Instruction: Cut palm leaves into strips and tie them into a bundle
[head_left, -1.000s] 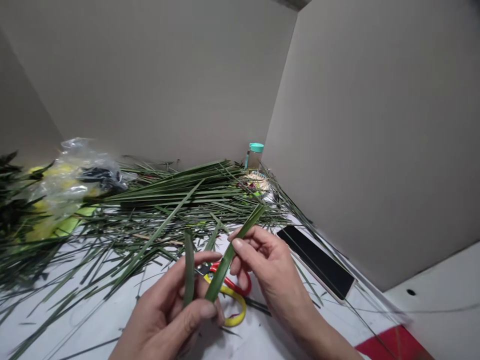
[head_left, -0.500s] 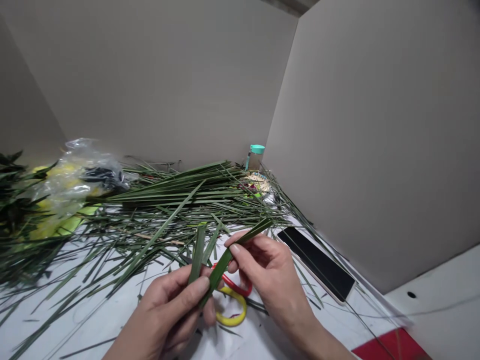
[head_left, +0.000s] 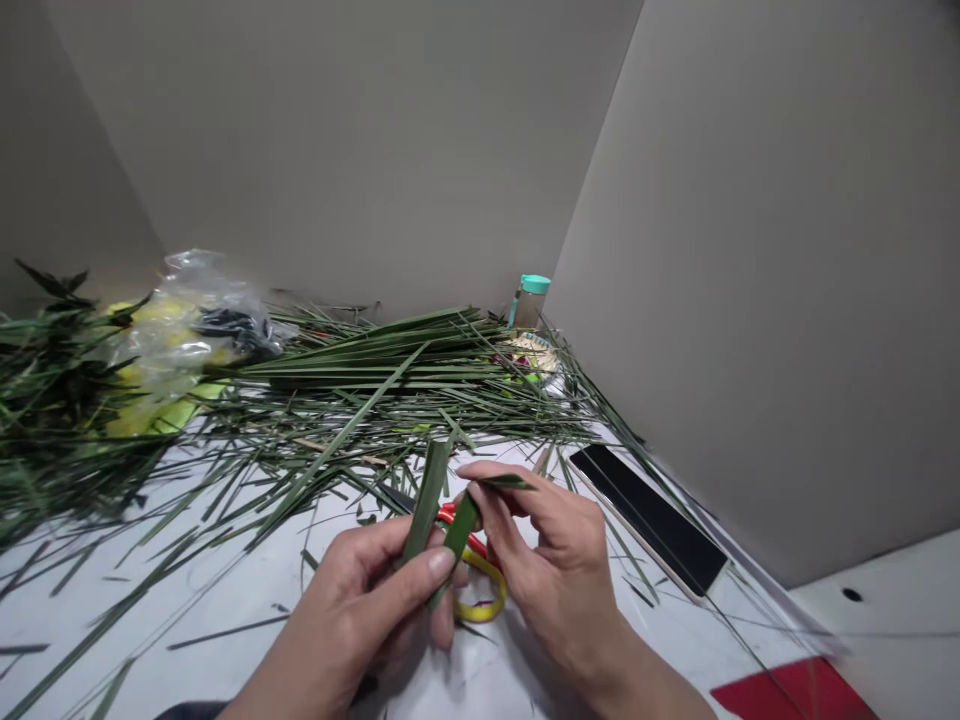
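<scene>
Left hand (head_left: 352,615) nearly closed, pinching palm strip (head_left: 426,500) | right hand (head_left: 555,540) pinching second strand (head_left: 460,527)

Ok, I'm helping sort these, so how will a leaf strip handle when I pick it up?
A leaf strip will probably feel light and fairly stiff: the one in the left hand stands up without drooping. It likely bends rather than snaps, since the second strip in the right hand curves over without visibly breaking. Its smooth, narrow blade may slip slightly.
</scene>
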